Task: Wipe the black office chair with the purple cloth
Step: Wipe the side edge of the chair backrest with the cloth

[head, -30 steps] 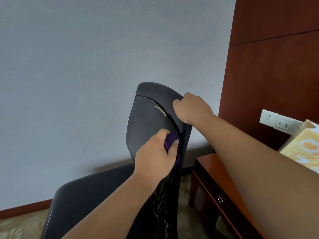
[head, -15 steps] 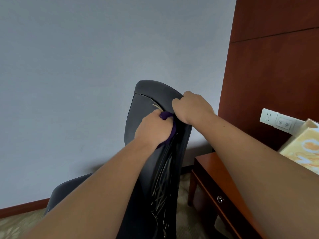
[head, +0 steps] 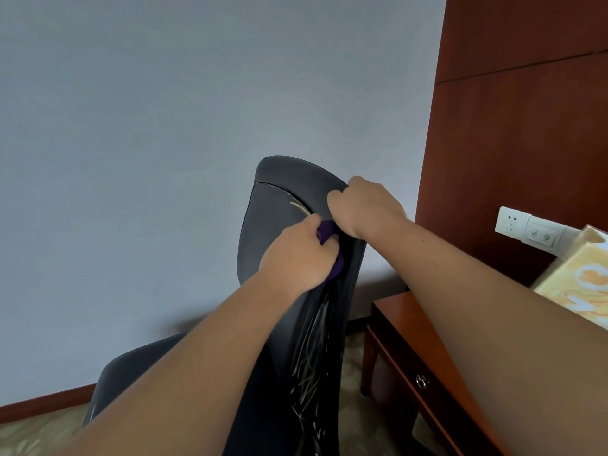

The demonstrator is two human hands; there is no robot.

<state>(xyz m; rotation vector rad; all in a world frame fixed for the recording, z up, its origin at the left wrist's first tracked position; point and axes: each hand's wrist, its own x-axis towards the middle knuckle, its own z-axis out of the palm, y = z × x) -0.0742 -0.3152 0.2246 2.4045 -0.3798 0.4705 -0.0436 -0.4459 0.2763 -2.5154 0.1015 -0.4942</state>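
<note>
The black office chair (head: pixel 279 199) stands before me, its backrest upright and its seat low at the left. My left hand (head: pixel 297 255) grips the bunched purple cloth (head: pixel 327 233) and presses it against the upper backrest, just under my other hand. My right hand (head: pixel 362 205) curls over the backrest's top right edge and holds it. Most of the cloth is hidden inside my left fist. Worn, cracked strips show on the lower backrest.
A reddish wooden side table (head: pixel 408 327) with a drawer knob stands right of the chair. Behind it is a wood wall panel (head: pixel 513 143) with a white socket plate (head: pixel 526 230). A yellow patterned box (head: pixel 579 284) sits at the right edge. A grey wall lies behind the chair.
My left hand with the cloth moved up the backrest from its middle to just below my right hand. My right hand kept its hold on the chair's top edge.
</note>
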